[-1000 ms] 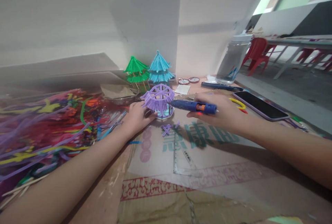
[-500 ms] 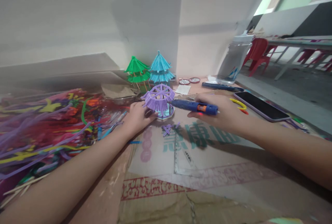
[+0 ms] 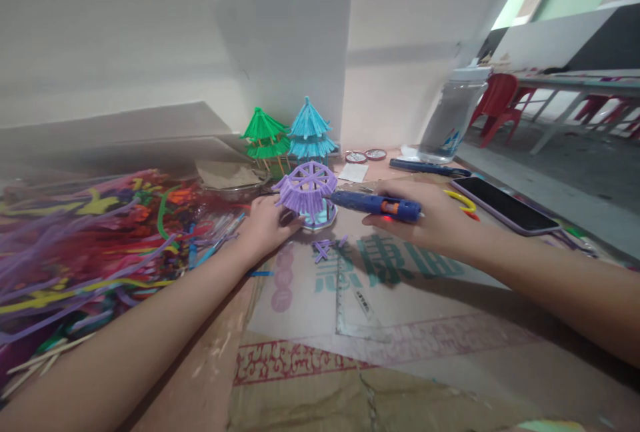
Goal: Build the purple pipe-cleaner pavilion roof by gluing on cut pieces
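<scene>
My left hand (image 3: 270, 224) grips the left side of a small purple pavilion model (image 3: 307, 195), its thumb at the base. The model has a wheel-like open top and a fringe of purple pipe-cleaner strips above a round, shiny base. My right hand (image 3: 425, 215) is wrapped round a dark blue hot glue gun (image 3: 373, 204) with a small red light glowing. The gun's tip points left and meets the model's right edge; whether it touches cannot be seen. Short purple pieces (image 3: 324, 249) lie just in front of the base.
A green pavilion (image 3: 263, 132) and a blue pavilion (image 3: 309, 129) stand behind. Colourful pipe cleaners (image 3: 100, 239) are heaped at left. A clear set square (image 3: 357, 305) lies in front. At right are a phone (image 3: 505, 204), a dark blue cutter (image 3: 430, 167) and a water bottle (image 3: 453, 115).
Almost nothing differs. Both hands, the glue gun and the purple model keep their places, with only a very slight shift of the whole view.
</scene>
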